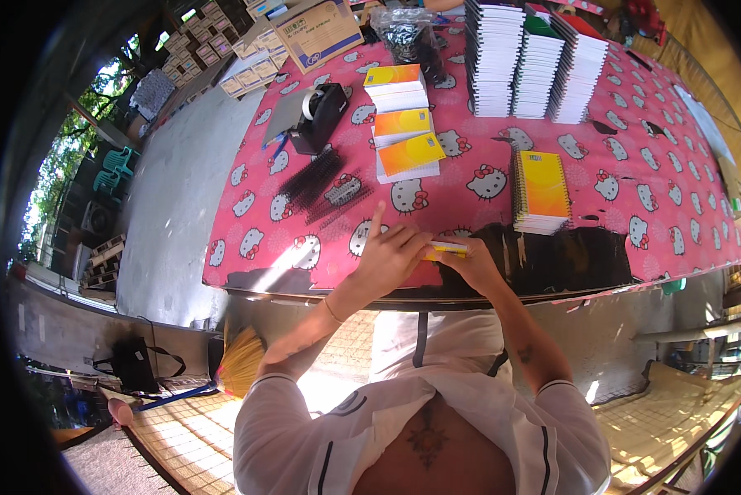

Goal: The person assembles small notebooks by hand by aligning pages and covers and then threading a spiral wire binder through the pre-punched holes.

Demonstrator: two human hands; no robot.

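Close to the table's front edge, a small yellow notebook (448, 247) is held between my two hands. My right hand (474, 262) is closed round its right side. My left hand (394, 252) has its fingers bent in at the notebook's left end, with one finger raised; whether a binding coil is in those fingers is too small to tell. Loose black spiral coils (311, 183) lie in a heap beyond my left hand. To the right stands a stack of coil-bound yellow notebooks (542, 188). Farther back, unbound yellow-covered page stacks (405, 148) sit in a row.
A black tape dispenser (319, 120) stands at the left of the pink patterned table (478, 219). Tall stacks of spiral notebooks (494, 66) rise at the back, beside a plastic bag of black coils (408, 37) and a cardboard box (319, 33). A broom (240, 363) is at lower left.
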